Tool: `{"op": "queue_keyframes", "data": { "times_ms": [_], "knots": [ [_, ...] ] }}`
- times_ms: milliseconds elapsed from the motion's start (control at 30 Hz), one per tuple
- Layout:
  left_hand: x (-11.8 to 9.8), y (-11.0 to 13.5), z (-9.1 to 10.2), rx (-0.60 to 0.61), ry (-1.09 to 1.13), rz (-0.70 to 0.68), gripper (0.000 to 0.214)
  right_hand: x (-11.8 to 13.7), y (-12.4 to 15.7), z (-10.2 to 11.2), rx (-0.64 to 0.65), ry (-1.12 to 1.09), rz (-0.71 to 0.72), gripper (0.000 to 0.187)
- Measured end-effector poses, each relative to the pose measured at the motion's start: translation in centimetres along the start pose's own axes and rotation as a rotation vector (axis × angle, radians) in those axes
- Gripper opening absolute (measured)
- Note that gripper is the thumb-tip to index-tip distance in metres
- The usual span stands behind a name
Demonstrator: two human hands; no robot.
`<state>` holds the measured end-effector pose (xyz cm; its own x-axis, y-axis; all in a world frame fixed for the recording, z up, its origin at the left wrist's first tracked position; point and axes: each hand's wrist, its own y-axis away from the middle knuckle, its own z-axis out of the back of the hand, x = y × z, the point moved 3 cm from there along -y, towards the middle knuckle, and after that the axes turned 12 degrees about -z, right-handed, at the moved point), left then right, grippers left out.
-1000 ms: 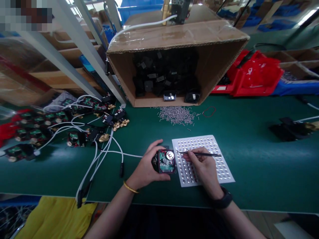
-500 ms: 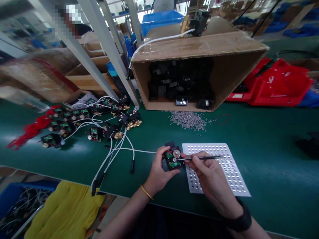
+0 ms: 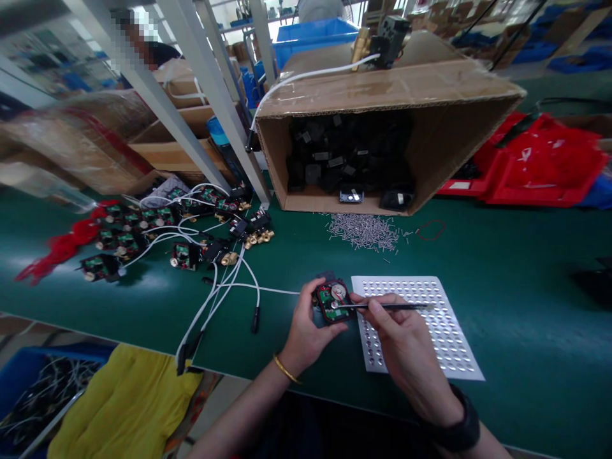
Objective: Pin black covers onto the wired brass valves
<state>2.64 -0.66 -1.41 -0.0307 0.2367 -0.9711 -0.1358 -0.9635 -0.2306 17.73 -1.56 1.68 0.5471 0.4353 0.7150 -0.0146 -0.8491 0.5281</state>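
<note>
My left hand (image 3: 308, 328) grips a black-cased device with an exposed green circuit board (image 3: 329, 299) by its sides, fingers along the left edge and thumb at the lower edge. A round silver part sits on the board's upper half. Between the fingers of my right hand (image 3: 406, 335) is a pair of dark tweezers (image 3: 394, 306), held nearly level. Their tips touch, or hover just over, a small round silver piece on the board. Under and beside my right hand lies a white sheet (image 3: 456, 338) with rows of small silver discs.
An open cardboard box (image 3: 392, 95) full of black housings lies on its side at the back. Before it is a heap of small screws (image 3: 363, 231). Several wired devices (image 3: 184, 256) with white cables spread over the left. Red bins (image 3: 540, 166) stand at the right.
The view has shifted slightly. Both hands keep their hold, and the tweezers' tips stay at the same small round piece on the board.
</note>
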Motion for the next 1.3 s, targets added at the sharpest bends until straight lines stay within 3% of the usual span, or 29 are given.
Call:
{"op": "queue_keyframes", "data": {
  "times_ms": [633, 933, 1167, 1300],
  "knots": [
    [0.15, 0.25, -0.05, -0.017, -0.026, -0.013, 0.076, -0.15, 0.09, -0.07, -0.031, 0.141, 0.066, 0.019],
    [-0.66, -0.09, 0.41, -0.002, -0.231, -0.128, 0.071, -0.01, -0.05, -0.17, -0.027, 0.175, 0.070, 0.018],
    [0.00, 0.24, 0.16, -0.034, -0.105, -0.232, 0.070, 0.04, 0.05, -0.10, -0.033, 0.197, 0.099, 0.018],
    [-0.23, 0.09, 0.21, -0.006, -0.205, -0.348, 0.060, 0.20, -0.06, 0.08, -0.051, 0.240, 0.113, 0.018]
  ]
}}
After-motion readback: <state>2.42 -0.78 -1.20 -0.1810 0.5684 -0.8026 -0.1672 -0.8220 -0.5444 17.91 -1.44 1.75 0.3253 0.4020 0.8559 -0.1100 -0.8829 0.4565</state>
